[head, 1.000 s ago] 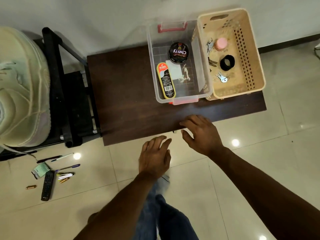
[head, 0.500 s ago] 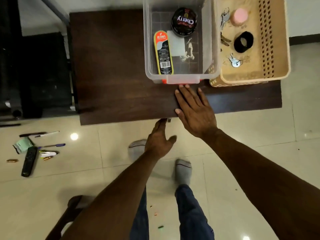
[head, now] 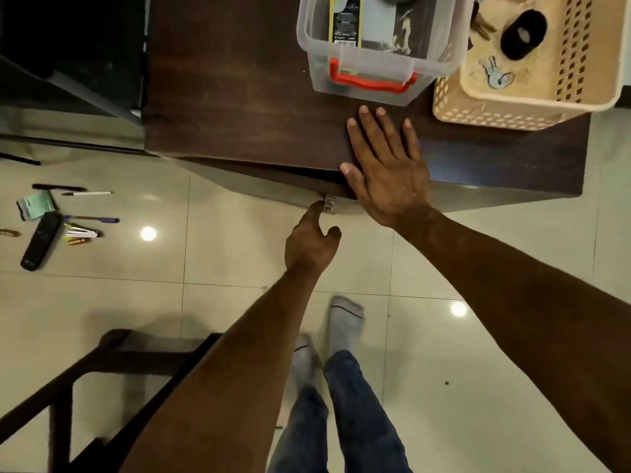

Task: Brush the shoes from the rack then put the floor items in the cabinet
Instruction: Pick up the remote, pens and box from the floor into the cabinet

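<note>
**Pale tile floor, dark wood around it**

From my feed, I saw a floor [head: 102, 302] of large glossy cream tiles with thin grout lines, and three small round ceiling-light reflections [head: 148, 233] glinted on it. A dark wooden chair frame [head: 85, 363] sat at the lower left. A dark brown wood-grain tabletop [head: 239, 97] filled the upper middle, and black furniture [head: 68, 46] stood in shadow at the upper left.

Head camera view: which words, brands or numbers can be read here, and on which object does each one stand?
None can be read.
Shoe polish pack in the clear plastic box: printed label and barcode, too small and blurred.
Remote control on the floor: markings too small.
Green packet: print illegible.
</note>
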